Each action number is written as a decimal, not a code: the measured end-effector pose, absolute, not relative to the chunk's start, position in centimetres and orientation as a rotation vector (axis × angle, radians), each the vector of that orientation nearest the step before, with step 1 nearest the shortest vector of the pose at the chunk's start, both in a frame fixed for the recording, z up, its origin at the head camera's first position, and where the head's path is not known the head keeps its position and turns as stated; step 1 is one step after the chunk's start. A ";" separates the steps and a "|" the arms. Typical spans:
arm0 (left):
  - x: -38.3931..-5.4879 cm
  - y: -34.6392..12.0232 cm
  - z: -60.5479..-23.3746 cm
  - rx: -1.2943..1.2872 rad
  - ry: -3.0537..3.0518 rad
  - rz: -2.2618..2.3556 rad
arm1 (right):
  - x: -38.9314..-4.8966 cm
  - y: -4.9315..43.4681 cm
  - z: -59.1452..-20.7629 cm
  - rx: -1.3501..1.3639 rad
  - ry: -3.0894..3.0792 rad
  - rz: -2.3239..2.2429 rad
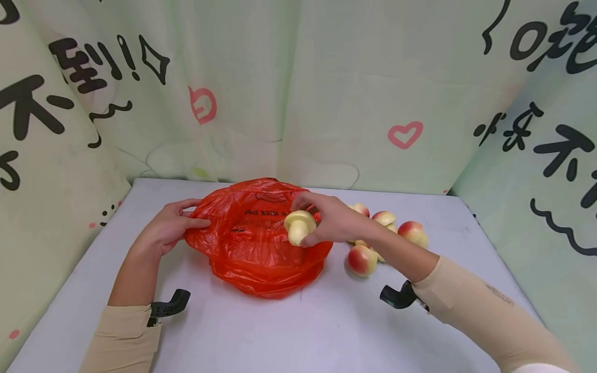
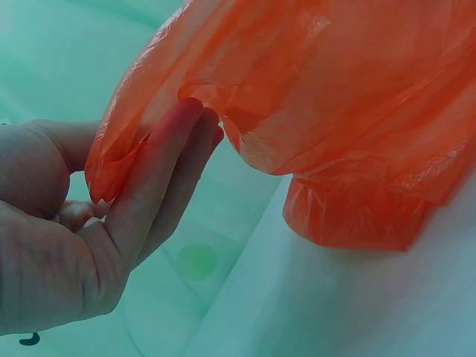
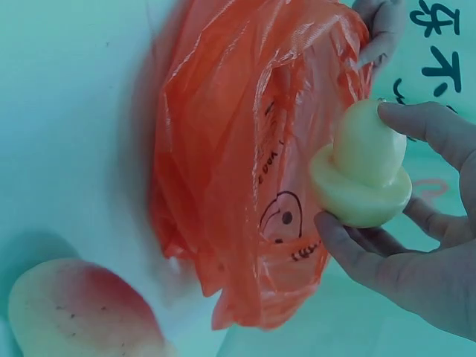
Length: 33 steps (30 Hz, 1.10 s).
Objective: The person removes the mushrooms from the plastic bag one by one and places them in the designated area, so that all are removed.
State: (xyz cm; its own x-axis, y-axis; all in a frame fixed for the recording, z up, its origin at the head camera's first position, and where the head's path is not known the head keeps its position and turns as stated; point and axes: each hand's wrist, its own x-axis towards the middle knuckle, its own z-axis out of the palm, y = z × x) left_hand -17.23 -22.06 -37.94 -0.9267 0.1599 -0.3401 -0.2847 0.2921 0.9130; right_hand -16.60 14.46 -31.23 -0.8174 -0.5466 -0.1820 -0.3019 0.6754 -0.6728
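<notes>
A red plastic bag (image 1: 261, 259) with black printing sits on the table, its mouth spread wide. My left hand (image 1: 171, 227) pinches the bag's left rim between thumb and fingers, and the left wrist view shows the film (image 2: 119, 160) between them. Over the bag's mouth, my right hand (image 1: 333, 216) holds a pale yellow mushroom (image 1: 298, 228) with a smooth, glossy surface. In the right wrist view the thumb presses the stem end of the mushroom (image 3: 364, 171) while fingers support its cap. Whether anything lies in the bag is not visible.
Right of the bag, several red-and-yellow peaches (image 1: 361, 260) lie grouped with pale yellow pieces, partly behind my right forearm. The white table (image 1: 261, 336) is bordered at the back and sides by pale green curtains (image 1: 336, 103) with black characters and pink hearts.
</notes>
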 end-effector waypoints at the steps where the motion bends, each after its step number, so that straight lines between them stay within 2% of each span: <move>1: -17.2 -22.1 -37.9 -0.111 2.201 1.670 | -16.5 14.7 -31.3 -0.661 2.528 -0.913; 33: -17.3 -22.1 -37.9 -0.129 2.192 1.664 | -13.8 22.1 -32.0 -0.544 2.569 -1.036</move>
State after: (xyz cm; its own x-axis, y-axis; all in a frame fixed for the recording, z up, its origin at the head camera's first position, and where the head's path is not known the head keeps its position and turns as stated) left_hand -17.28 -22.07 -37.92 -0.9219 0.1562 -0.3545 -0.2995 0.2930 0.9080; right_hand -13.75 22.09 -32.01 -0.8771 -0.4570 -0.1476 -0.2268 0.6651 -0.7115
